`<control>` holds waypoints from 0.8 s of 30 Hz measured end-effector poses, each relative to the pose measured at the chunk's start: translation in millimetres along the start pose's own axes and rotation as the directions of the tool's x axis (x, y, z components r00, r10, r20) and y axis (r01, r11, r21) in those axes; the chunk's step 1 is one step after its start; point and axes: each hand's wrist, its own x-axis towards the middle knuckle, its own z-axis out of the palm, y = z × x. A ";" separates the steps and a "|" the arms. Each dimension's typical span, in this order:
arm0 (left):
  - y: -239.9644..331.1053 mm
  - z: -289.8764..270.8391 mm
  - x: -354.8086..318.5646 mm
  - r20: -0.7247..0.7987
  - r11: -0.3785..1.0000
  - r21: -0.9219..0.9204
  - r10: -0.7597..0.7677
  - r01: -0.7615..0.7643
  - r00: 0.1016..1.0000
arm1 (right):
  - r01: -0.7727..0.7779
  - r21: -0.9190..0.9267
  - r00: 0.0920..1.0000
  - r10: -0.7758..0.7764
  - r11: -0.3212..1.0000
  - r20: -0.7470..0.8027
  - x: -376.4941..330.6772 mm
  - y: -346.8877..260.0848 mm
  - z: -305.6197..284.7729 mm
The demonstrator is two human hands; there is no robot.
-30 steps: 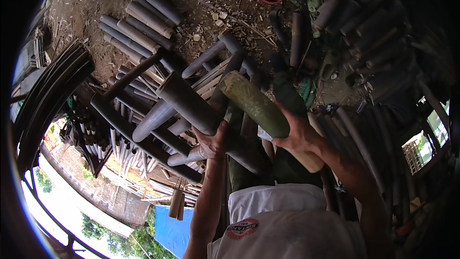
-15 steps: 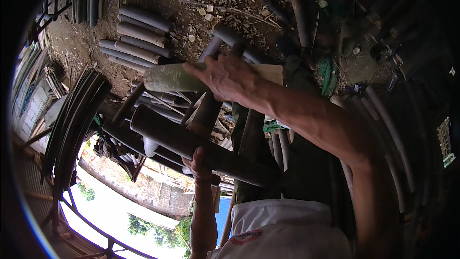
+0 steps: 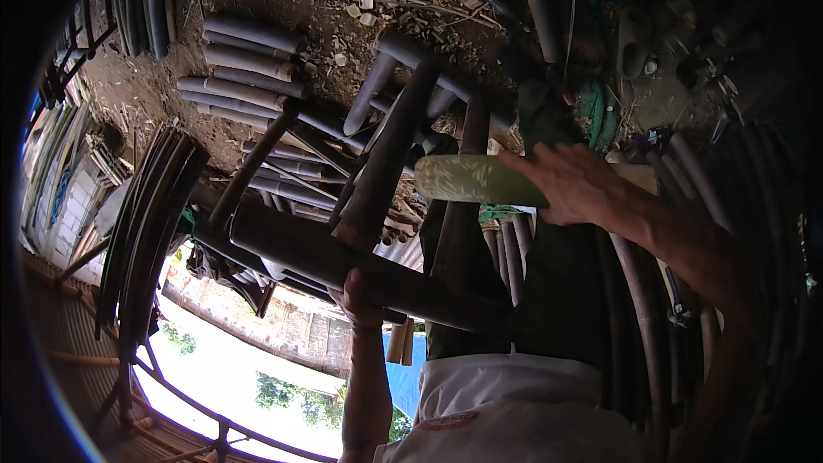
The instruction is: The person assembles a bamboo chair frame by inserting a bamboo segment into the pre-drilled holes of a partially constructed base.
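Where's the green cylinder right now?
In the head view, the green cylinder is just right of centre, in the right hand, pictured above the dark tube the left hand holds.

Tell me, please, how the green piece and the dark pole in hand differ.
Colour: the green piece has a pale end, while the dark pole is dark along its visible length. Pose: the green piece runs nearly level across the picture; the dark pole slants down to the right. Both are long, rounded and held, by the right hand and left hand respectively.
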 end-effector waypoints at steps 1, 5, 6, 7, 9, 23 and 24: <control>3.1 2.3 2.4 0.017 1.000 -0.014 -0.007 0.007 1.000 | 0.029 -0.064 0.999 -0.027 0.998 0.024 3.1 -3.1 2.5; 23.4 20.5 -5.0 -0.026 0.999 -0.034 -0.018 0.018 0.999 | 0.226 -0.299 0.974 -0.221 0.927 0.052 51.6 -32.0 28.0; 26.6 24.9 -10.5 -0.069 0.999 -0.037 -0.023 0.021 0.997 | 0.292 -0.357 0.955 -0.293 0.887 0.053 68.0 -45.1 27.0; 28.5 26.2 -6.9 -0.038 0.998 -0.063 -0.013 0.011 0.999 | 0.332 -0.399 0.941 -0.329 0.855 0.079 82.3 -55.9 22.1; 29.9 28.8 -8.8 -0.044 0.998 -0.062 0.023 -0.026 0.999 | 0.400 -0.493 0.913 -0.386 0.773 0.135 113.0 -79.0 1.6; 29.8 36.3 1.3 -0.067 0.998 -0.038 0.050 -0.052 0.996 | 0.287 -0.399 0.958 -0.256 0.871 0.130 91.8 -121.4 -42.8; 30.9 38.0 1.6 -0.100 0.996 -0.049 0.069 -0.074 0.993 | 0.254 -0.401 0.967 -0.231 0.880 0.104 70.0 -115.7 -55.5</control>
